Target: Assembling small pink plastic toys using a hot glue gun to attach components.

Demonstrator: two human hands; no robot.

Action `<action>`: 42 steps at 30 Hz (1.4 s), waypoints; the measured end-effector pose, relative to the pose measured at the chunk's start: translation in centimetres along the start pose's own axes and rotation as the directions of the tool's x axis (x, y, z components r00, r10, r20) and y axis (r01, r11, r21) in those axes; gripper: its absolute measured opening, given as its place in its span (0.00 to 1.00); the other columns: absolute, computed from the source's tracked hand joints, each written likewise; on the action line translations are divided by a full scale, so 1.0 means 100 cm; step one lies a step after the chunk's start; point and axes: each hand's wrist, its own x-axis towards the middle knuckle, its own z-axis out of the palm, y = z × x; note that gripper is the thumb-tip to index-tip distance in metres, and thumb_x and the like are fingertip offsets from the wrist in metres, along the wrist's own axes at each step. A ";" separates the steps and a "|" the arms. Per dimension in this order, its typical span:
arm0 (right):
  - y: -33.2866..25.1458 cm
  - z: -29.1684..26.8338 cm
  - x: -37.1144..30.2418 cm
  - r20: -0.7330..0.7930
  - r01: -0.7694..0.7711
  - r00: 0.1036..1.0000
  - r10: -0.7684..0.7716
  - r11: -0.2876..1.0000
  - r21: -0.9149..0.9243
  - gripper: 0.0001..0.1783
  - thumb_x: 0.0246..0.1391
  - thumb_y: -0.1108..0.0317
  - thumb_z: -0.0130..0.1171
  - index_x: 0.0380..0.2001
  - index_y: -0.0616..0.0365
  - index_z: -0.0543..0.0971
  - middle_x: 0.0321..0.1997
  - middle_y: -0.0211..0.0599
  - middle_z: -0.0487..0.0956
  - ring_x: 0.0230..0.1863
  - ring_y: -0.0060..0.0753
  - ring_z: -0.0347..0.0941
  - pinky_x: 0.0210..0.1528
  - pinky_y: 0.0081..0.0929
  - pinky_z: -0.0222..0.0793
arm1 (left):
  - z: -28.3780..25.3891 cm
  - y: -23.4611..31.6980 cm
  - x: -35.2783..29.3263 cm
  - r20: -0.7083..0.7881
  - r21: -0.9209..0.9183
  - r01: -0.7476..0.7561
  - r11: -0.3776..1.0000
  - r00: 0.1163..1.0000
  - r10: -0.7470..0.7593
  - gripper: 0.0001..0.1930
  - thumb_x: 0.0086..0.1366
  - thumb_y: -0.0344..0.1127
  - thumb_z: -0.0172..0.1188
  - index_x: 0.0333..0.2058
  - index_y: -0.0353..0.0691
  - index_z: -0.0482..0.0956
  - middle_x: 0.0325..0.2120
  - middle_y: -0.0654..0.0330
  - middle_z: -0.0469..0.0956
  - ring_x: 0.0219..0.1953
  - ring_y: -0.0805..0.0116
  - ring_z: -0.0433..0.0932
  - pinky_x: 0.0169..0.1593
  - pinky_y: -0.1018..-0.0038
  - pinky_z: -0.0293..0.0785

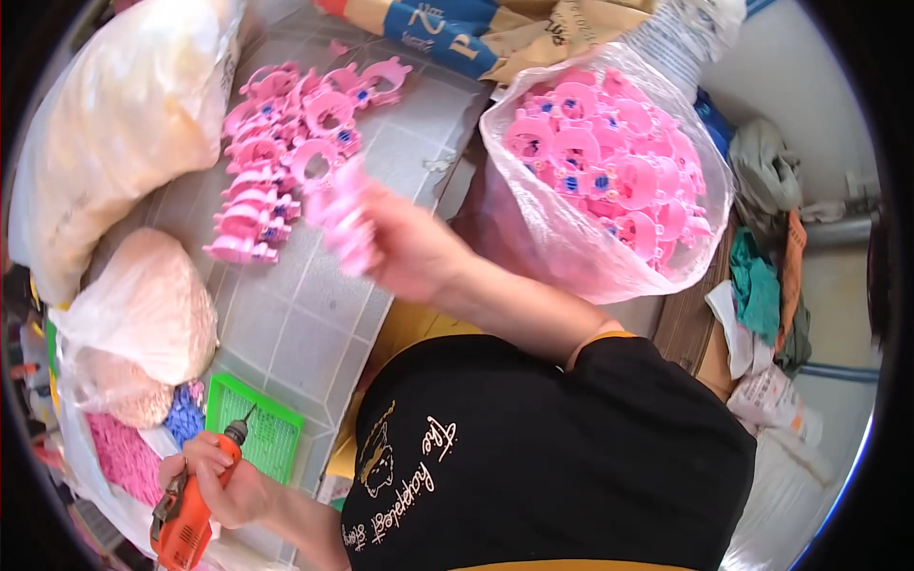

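My left hand (228, 490) is closed around an orange electric screwdriver (186, 519), its thin bit angled up over a green plastic basket (298, 419). My right hand (414, 243) grips a small stack of pink ring-shaped plastic parts (343, 228), smeared by motion. The stack is held at the near right side of a pile of similar pink parts (246, 211), several with blue pieces in them. That pile lies on a grey tiled-pattern tabletop (324, 319). Farther right, a clear plastic bag (519, 205) stands open, filled with more pink parts.
A large bulging bag (129, 124) fills the far left. Nearer lies a knotted clear bag of pale small pieces (157, 305), beside loose blue pieces (184, 419) and pink pieces (124, 457). Printed sacks (438, 33) lie across the back; cloths (754, 285) hang at the right.
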 end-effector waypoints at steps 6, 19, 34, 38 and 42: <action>-0.109 0.039 -0.083 0.150 0.441 0.815 -0.559 0.767 0.465 0.24 0.60 0.73 0.54 0.55 0.72 0.61 0.40 0.41 0.73 0.34 0.27 0.74 0.32 0.23 0.81 | 0.006 -0.010 0.003 0.102 -0.001 0.103 0.995 0.990 -0.102 0.14 0.56 0.24 0.53 0.43 0.35 0.67 0.17 0.62 0.65 0.21 0.74 0.64 0.33 0.74 0.60; -0.174 0.066 -0.122 0.076 0.543 0.650 -0.756 0.532 0.649 0.22 0.54 0.57 0.54 0.42 0.65 0.66 0.29 0.34 0.71 0.29 0.29 0.75 0.29 0.28 0.80 | -0.002 -0.005 0.002 0.096 0.088 0.001 0.996 0.995 -0.010 0.14 0.54 0.24 0.53 0.42 0.34 0.68 0.17 0.62 0.68 0.20 0.72 0.67 0.32 0.71 0.66; -0.202 0.058 -0.151 0.084 0.479 0.732 -0.676 0.599 0.642 0.17 0.55 0.62 0.53 0.37 0.61 0.61 0.31 0.34 0.64 0.25 0.29 0.71 0.22 0.26 0.71 | -0.003 -0.008 0.001 0.093 0.071 0.019 0.997 0.995 -0.025 0.15 0.55 0.23 0.53 0.44 0.34 0.70 0.17 0.60 0.69 0.19 0.72 0.67 0.31 0.72 0.66; -0.199 0.061 -0.150 -0.062 0.519 0.759 -0.649 0.545 0.659 0.17 0.56 0.61 0.53 0.36 0.61 0.61 0.30 0.35 0.63 0.25 0.31 0.70 0.23 0.29 0.71 | -0.007 -0.008 0.001 0.101 0.071 0.003 0.997 0.995 -0.010 0.15 0.55 0.24 0.54 0.43 0.34 0.70 0.16 0.61 0.69 0.19 0.71 0.67 0.31 0.72 0.67; -0.203 0.058 -0.154 0.093 0.389 0.776 -0.624 0.590 0.707 0.21 0.55 0.56 0.54 0.36 0.62 0.61 0.30 0.35 0.63 0.26 0.32 0.70 0.24 0.32 0.70 | -0.008 -0.007 0.000 0.047 0.087 0.004 0.996 0.999 -0.008 0.15 0.55 0.24 0.54 0.43 0.34 0.69 0.17 0.60 0.69 0.20 0.71 0.68 0.32 0.71 0.67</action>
